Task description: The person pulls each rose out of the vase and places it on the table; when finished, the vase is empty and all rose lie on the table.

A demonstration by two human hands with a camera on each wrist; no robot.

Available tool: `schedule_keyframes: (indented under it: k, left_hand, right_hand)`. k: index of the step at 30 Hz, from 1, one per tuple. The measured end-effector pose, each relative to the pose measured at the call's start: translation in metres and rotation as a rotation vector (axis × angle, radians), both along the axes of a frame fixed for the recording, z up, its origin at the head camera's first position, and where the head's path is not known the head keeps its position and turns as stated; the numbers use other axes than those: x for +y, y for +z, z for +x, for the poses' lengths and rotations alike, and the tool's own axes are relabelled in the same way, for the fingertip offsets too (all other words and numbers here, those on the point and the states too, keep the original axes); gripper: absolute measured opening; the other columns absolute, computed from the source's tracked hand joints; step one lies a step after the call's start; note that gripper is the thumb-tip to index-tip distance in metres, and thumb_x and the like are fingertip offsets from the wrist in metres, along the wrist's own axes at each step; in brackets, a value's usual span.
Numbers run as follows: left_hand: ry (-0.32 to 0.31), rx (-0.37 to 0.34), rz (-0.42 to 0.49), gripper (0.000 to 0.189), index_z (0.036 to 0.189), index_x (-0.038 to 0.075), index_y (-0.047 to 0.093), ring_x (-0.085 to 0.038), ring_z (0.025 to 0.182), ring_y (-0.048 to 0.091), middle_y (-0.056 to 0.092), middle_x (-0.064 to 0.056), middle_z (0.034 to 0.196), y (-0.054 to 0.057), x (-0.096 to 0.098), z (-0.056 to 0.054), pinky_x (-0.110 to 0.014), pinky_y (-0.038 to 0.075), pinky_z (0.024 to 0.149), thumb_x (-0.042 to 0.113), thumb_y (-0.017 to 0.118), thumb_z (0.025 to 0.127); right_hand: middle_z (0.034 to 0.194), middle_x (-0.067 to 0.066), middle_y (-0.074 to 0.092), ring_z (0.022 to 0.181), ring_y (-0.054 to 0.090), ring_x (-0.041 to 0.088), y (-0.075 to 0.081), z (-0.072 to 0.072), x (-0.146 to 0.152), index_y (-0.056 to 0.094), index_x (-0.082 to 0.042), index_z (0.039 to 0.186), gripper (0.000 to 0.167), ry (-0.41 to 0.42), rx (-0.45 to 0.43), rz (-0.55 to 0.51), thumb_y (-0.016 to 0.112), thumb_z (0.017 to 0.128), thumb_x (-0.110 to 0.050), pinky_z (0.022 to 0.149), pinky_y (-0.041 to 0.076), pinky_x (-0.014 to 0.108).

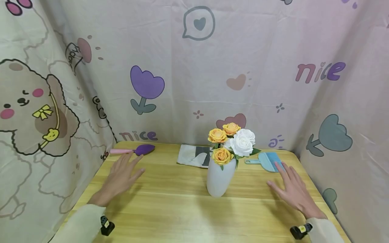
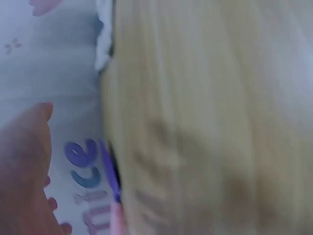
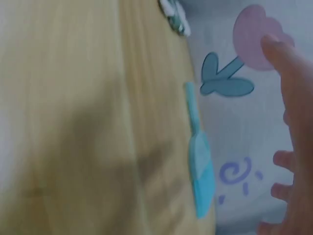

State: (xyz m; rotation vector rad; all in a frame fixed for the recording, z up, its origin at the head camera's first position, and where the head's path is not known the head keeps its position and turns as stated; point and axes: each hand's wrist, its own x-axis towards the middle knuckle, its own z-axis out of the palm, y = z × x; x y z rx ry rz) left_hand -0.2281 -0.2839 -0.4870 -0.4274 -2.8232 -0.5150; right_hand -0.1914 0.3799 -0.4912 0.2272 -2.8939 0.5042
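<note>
My left hand (image 1: 123, 173) hovers over the left side of the table with its fingers spread and nothing in them. Just beyond its fingertips lies a small trowel (image 1: 144, 149) with a purple blade and a pink handle, also visible in the left wrist view. On the right, my right hand (image 1: 291, 189) is held above the table, fingers extended and holding nothing. Its fingertips overlap the bristled end of a light blue brush (image 1: 267, 162) in the head view. Between the hands stands a white vase (image 1: 219, 179) with yellow roses (image 1: 222, 156) and white roses (image 1: 243, 142).
Behind the vase, a flat white and grey packet (image 1: 191, 156) lies near the back edge, partly hidden by it. The wooden table (image 1: 158, 209) is bounded at the back and sides by a printed curtain (image 1: 261, 50).
</note>
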Motion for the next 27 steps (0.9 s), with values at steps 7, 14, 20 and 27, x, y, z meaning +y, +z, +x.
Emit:
schedule_keyframes:
  k: [7, 14, 20, 27]
  left_hand:
    - [-0.134, 0.016, 0.093, 0.061, 0.168, 0.023, 0.043, -0.054, 0.162, 0.021, 0.018, -0.02, 0.181, 0.025, 0.039, -0.012, -0.086, 0.026, 0.118, 0.04, 0.06, 0.113]
    - [-0.3, 0.014, 0.205, 0.058, 0.168, 0.024, 0.042, -0.053, 0.161, 0.027, 0.018, -0.016, 0.182, 0.055, 0.092, -0.018, -0.082, 0.036, 0.117, 0.034, 0.06, 0.113]
    - [-0.403, -0.013, 0.253, 0.058, 0.168, 0.032, 0.04, -0.043, 0.164, 0.028, 0.022, -0.008, 0.182, 0.079, 0.135, -0.021, -0.076, 0.037, 0.122, 0.037, 0.059, 0.113]
    - [-0.536, -0.022, 0.323, 0.052, 0.163, 0.026, 0.049, -0.033, 0.164, 0.034, 0.032, -0.003, 0.178, 0.091, 0.177, -0.021, -0.067, 0.037, 0.127, 0.033, 0.061, 0.113]
  right_hand:
    - [0.179, 0.026, 0.021, 0.158, 0.023, 0.061, 0.016, -0.011, -0.025, 0.016, -0.027, 0.177, 0.104, 0.149, 0.079, -0.16, 0.08, 0.096, -0.042, 0.113, 0.024, 0.09]
    - [0.18, 0.024, 0.02, 0.161, 0.023, 0.057, 0.028, -0.015, -0.057, 0.014, -0.027, 0.177, 0.107, 0.189, 0.005, -0.263, 0.082, 0.096, -0.043, 0.118, 0.024, 0.087]
    - [0.176, 0.028, 0.025, 0.149, 0.045, 0.06, 0.034, -0.013, -0.086, 0.017, -0.013, 0.175, 0.107, 0.23, -0.047, -0.363, 0.084, 0.096, -0.039, 0.114, 0.042, 0.079]
    - [0.175, 0.016, 0.033, 0.158, 0.037, 0.049, 0.031, -0.024, -0.122, 0.023, -0.025, 0.173, 0.104, 0.387, -0.057, -0.565, 0.089, 0.093, -0.027, 0.118, 0.047, 0.068]
